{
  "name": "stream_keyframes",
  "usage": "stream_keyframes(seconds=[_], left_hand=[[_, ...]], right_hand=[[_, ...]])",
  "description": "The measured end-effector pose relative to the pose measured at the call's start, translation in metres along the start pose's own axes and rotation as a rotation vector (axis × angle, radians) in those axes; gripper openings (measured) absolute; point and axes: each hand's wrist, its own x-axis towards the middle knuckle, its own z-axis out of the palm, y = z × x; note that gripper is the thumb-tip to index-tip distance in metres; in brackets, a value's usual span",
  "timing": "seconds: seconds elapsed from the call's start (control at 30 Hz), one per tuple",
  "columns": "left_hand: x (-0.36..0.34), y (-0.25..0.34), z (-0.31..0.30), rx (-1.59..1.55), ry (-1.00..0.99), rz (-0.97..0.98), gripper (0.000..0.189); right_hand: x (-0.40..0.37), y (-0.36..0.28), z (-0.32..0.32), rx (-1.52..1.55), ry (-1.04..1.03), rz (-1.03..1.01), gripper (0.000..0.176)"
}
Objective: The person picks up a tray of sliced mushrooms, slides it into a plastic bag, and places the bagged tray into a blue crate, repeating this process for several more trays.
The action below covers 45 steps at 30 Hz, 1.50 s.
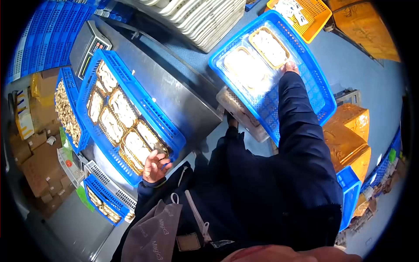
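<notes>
My right hand (pixel 290 67) reaches into a blue plastic crate (pixel 314 65) at the upper right. Its fingers close on the corner of a brown-rimmed tray (pixel 268 47) filled with pale food pieces. A second tray (pixel 244 67) lies beside it, washed out by glare. My left hand (pixel 156 167) is at the near end of another blue crate (pixel 131 83), fingers loosely bent and apart with nothing between them. Several brown-rimmed trays of pale pieces (pixel 123 107) fill that crate. The nearest tray (pixel 135 150) lies right by my left fingertips.
The left crate rests on a metal table (pixel 183 91) beside a digital scale (pixel 97 46). A blue crate of loose beige pieces (pixel 67 111) stands further left. White stacked crates (pixel 205 22) and a yellow basket (pixel 312 19) are at the back. Orange-brown boxes (pixel 349 139) stand at the right.
</notes>
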Motion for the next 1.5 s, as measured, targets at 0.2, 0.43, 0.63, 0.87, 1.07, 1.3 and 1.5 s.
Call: stream_keyframes(seconds=[0.2, 0.43, 0.63, 0.87, 1.07, 1.3, 1.5], left_hand=[[0.007, 0.004, 0.001, 0.065, -0.004, 0.013, 0.044], [-0.009, 0.008, -0.018, 0.023, 0.114, 0.061, 0.045], [-0.062, 0.007, -0.082, -0.210, -0.018, 0.298, 0.040], [-0.199, 0.002, -0.226, -0.056, 0.988, 0.676, 0.032], [-0.282, -0.065, -0.324, -0.210, 1.012, 0.515, 0.028], [-0.330, -0.083, -0.356, -0.272, 0.947, 0.398, 0.020], [-0.319, -0.061, -0.373, -0.093, 0.845, 0.468, 0.019]], right_hand=[[0.005, -0.008, 0.017, -0.170, 0.109, 0.011, 0.006], [0.063, 0.029, -0.052, -0.034, 0.094, 0.076, 0.059], [-0.108, -0.042, 0.016, -0.130, -0.213, -0.405, 0.046], [-0.618, -0.023, 0.170, -0.572, -1.275, -0.158, 0.015], [-0.842, 0.181, 0.248, -1.082, -1.902, -1.445, 0.048], [-0.856, 0.285, 0.293, -1.812, -1.663, -1.516, 0.045], [-0.848, 0.272, 0.290, -1.576, -1.772, -1.695, 0.033]])
